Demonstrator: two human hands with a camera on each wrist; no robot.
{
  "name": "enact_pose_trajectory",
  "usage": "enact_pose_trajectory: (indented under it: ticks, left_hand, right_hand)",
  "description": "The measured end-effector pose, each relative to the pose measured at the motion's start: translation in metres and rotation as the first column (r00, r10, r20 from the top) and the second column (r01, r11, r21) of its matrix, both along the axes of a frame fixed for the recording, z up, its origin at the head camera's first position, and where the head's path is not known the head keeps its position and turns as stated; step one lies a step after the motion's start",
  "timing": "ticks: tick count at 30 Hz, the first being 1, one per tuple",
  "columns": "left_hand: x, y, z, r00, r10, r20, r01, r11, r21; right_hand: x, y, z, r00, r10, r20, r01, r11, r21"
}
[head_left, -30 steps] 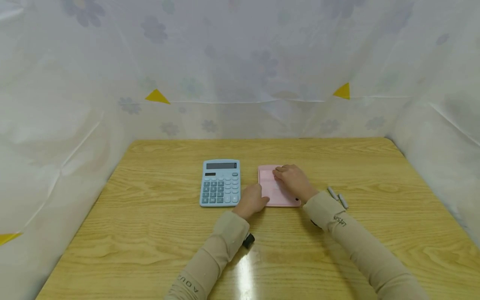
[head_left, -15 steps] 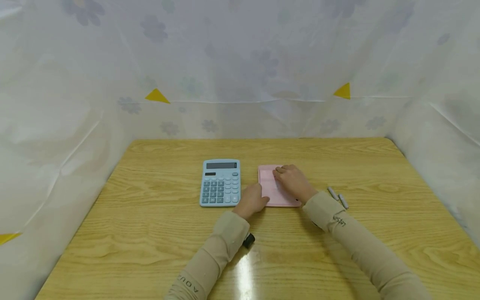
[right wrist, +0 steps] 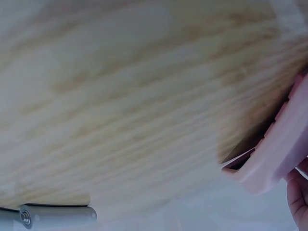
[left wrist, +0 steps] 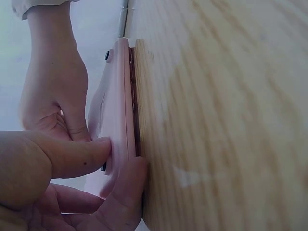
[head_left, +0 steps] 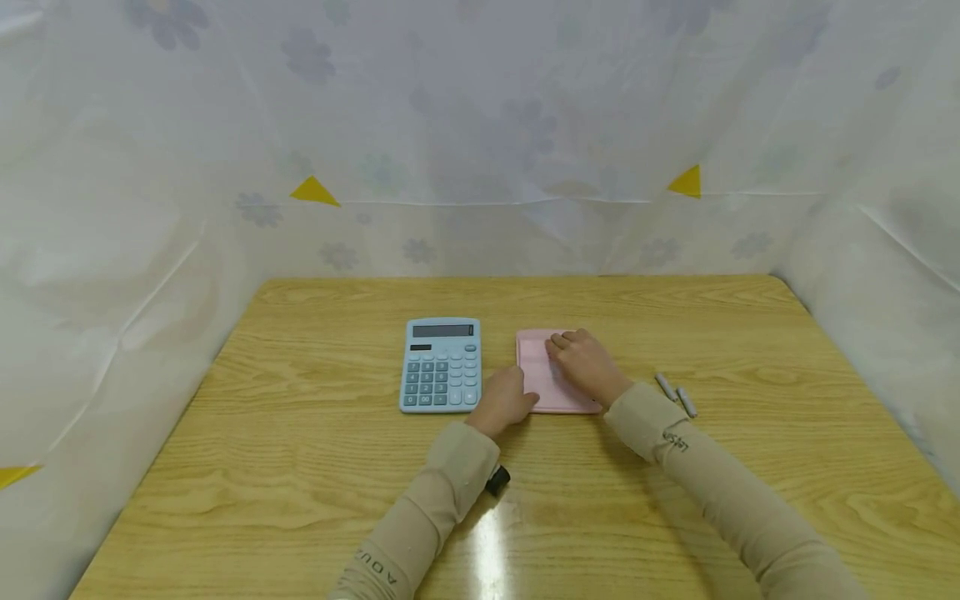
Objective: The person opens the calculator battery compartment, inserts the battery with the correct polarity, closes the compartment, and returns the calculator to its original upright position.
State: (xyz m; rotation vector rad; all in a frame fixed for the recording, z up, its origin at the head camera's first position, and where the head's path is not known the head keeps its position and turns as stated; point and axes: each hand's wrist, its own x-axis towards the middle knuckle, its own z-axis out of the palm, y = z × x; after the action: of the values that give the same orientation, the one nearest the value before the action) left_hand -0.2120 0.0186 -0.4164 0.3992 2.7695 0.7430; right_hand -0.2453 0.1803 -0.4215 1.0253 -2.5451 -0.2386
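Observation:
A pink calculator lies face down on the wooden table, its keys showing along the underside in the right wrist view. My left hand grips its near left corner. In the left wrist view, the left thumb presses on the back and a finger is tucked at the lower edge. My right hand lies over the calculator's back with bent fingers touching it; whether they pinch any small part is hidden. To the left, a blue calculator lies face up, apart from the pink one.
Two grey batteries lie on the table to the right of the pink calculator. White flowered sheeting hangs behind the table and at both sides. A black wrist camera shows beneath the left sleeve.
Both hands stay in place on the pink calculator. The right wrist has shifted very slightly; the black foot at the calculator's near right corner is now covered by the sleeve.

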Motion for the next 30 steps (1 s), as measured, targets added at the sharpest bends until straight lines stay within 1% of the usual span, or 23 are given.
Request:
enact_pose_trajectory:
  ticks: [13,16,20,24,30]
  left_hand:
    - [0.0,0.0,0.0,1.0,0.006,0.009,-0.006,1.0,-0.005]
    - [0.0,0.0,0.001,1.0,0.009,0.022,-0.009,1.0,-0.004]
    - [0.0,0.0,0.001,0.999,0.019,0.04,-0.018,1.0,-0.006]
    - [-0.001,0.0,0.0,0.999,0.023,0.044,-0.023,1.0,-0.015]
    - [0.0,0.001,0.0,0.999,0.024,0.042,-0.024,1.0,-0.015]
  right_hand:
    - [0.0,0.0,-0.001,1.0,0.021,0.005,-0.021,1.0,-0.019]
    - [-0.001,0.0,0.002,0.999,0.03,0.03,-0.027,0.995,-0.1]
    - [-0.004,-0.001,0.008,0.996,0.034,0.086,-0.015,0.977,-0.211]
    - [-0.006,0.0,0.01,0.989,0.035,0.143,-0.001,0.974,-0.228]
    - [-0.003,0.002,0.009,0.982,0.048,0.183,0.001,0.967,-0.255]
